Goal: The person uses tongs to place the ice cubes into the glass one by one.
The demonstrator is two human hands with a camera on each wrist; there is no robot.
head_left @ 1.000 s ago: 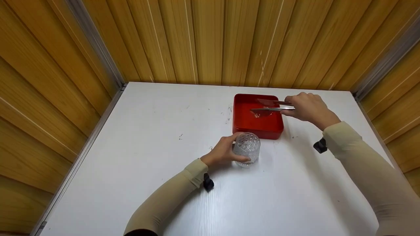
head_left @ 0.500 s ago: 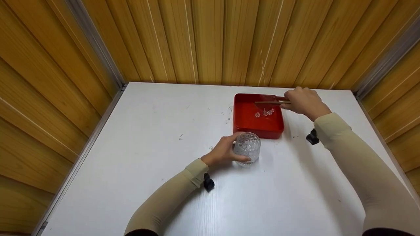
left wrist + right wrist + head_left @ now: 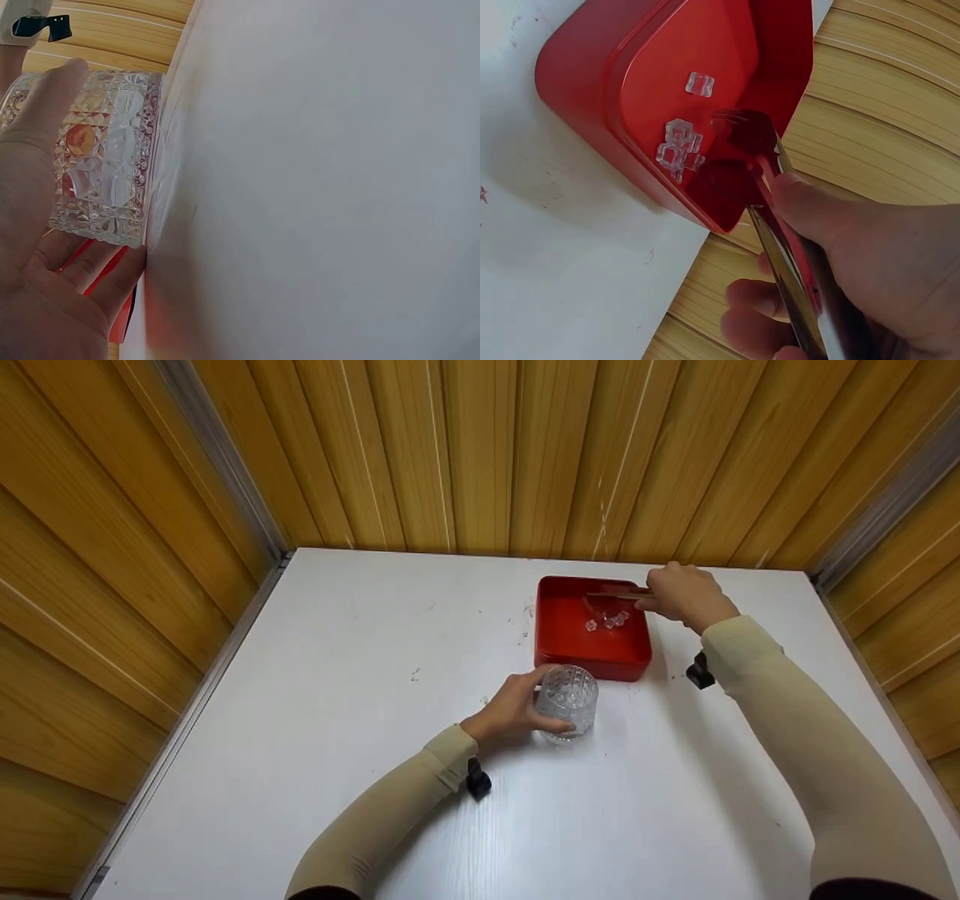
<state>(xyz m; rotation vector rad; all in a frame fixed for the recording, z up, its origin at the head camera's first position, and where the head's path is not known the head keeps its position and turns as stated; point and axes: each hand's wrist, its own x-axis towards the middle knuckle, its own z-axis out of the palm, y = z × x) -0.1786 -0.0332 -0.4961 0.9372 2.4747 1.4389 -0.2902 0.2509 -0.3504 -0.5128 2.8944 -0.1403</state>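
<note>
My left hand (image 3: 517,709) grips a clear cut-glass tumbler (image 3: 568,701) standing on the table, thumb on the near side and fingers round the far side. In the left wrist view the tumbler (image 3: 112,157) shows its faceted wall between thumb and fingers. My right hand (image 3: 686,594) holds metal tongs (image 3: 795,262), whose tips are inside a square red box (image 3: 592,667). The tong tips are apart, with nothing visible between them. Several clear ice-like cubes (image 3: 676,146) lie clustered on the box floor beside the tips; a single cube (image 3: 700,84) lies apart from them.
The white table (image 3: 337,660) carries the box just beyond the tumbler, toward the back right. Wood-patterned panels (image 3: 480,457) rise behind the table and at both sides. Dark specks (image 3: 415,675) mark the tabletop.
The right hand has drawn the tongs back from over the cubes toward the box's far right, then shifted slightly left. The cubes show more plainly. The left hand and tumbler stay put.
</note>
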